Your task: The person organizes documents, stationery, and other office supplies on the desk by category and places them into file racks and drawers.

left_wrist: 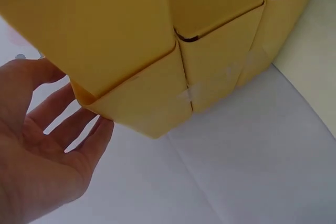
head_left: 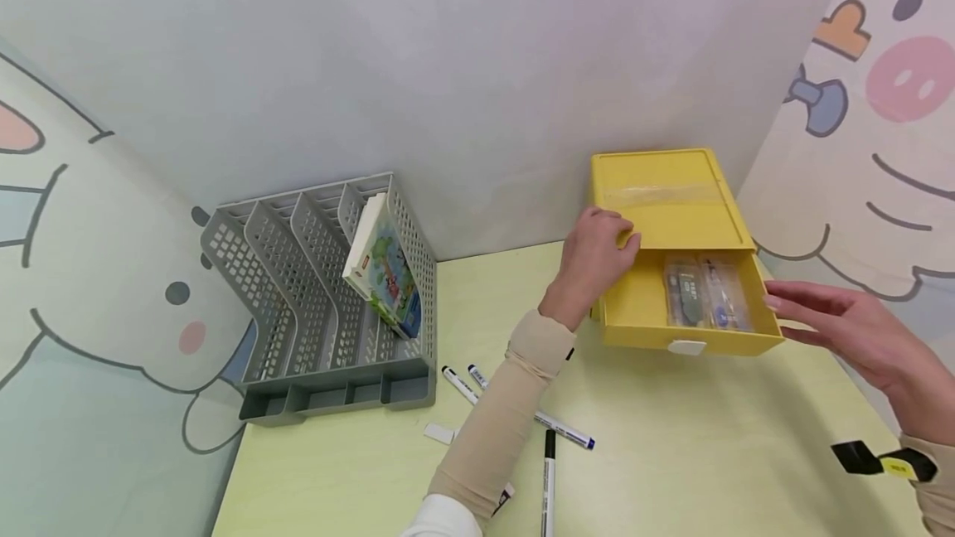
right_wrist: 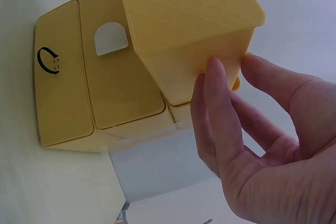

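Note:
A yellow drawer cabinet [head_left: 671, 214] stands against the back wall, its top drawer [head_left: 634, 305] pulled out. Two clear packets [head_left: 705, 295] lie inside the drawer, one with a dark green item. My left hand [head_left: 594, 255] rests at the cabinet's front left top corner, thumb near the front edge. In the left wrist view, that hand's bent fingers reach around the corner. Fingertips of my right hand [head_left: 858, 326] touch the drawer's right outer side. The right wrist view shows its thumb at the rim and longer fingers nearly straight against the side.
A grey perforated file rack [head_left: 313, 297] stands at left, with books [head_left: 391, 272] in its right slot. Several markers [head_left: 564, 429] lie on the pale table [head_left: 671, 471], partly hidden by my left arm. A small white piece [head_left: 440, 432] lies near the rack.

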Demonstrator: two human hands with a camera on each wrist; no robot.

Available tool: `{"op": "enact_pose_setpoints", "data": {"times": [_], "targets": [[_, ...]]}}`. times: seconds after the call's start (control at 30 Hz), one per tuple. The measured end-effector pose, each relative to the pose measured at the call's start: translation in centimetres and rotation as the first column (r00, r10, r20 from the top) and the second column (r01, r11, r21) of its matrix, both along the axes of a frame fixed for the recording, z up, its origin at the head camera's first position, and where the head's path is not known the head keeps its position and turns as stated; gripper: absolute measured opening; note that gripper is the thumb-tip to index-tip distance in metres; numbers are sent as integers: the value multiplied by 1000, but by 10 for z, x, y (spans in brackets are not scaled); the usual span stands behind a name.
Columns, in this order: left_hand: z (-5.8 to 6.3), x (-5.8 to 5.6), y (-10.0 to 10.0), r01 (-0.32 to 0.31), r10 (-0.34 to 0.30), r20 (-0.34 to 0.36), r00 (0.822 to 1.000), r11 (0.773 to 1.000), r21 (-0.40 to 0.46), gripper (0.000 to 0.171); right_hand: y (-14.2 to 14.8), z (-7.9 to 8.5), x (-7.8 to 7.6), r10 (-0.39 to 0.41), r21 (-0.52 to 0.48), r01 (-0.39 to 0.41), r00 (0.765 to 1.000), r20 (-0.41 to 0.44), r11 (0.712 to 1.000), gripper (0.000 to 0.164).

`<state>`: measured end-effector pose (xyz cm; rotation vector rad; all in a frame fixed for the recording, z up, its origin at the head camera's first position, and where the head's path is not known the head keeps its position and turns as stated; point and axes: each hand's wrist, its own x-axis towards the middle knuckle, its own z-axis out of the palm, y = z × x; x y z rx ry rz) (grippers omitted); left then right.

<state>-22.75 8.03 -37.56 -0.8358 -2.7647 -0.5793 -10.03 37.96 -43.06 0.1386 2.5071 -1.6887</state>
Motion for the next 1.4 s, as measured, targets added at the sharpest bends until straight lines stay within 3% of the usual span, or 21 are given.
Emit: {"op": "enact_pose_setpoints", "data": {"times": [0.13,0.3,0.47,0.67,0.93,1.13,1.4], "targets": [[3,0,0,-3,4,13,1000,998,-60,28,-2,2,1,-6,9,6,1000,-8,1000,27],[4,0,0,3,-2,16,1000,997,-77,29,-7,5,4,-23,64,24,1000,-18,998,25],[3,-1,-1,10,-9,13,1000,996,-93,31,-11,11,12,-53,56,59,993,-105,997,30],[2,-1,-2,9,-9,-1,1000,995,-101,31,-18,25,27,-146,26,153,972,-182,988,32],[3,-2,-1,14,-16,-12,1000,994,-111,32,-36,37,47,-196,23,208,950,-244,978,33],[3,-2,-1,13,-14,-2,1000,994,-109,33,-58,34,60,-201,47,225,932,-301,973,30],[4,-2,-1,6,-5,10,1000,993,-118,34,-83,24,71,-210,28,243,885,-415,970,27]]}}
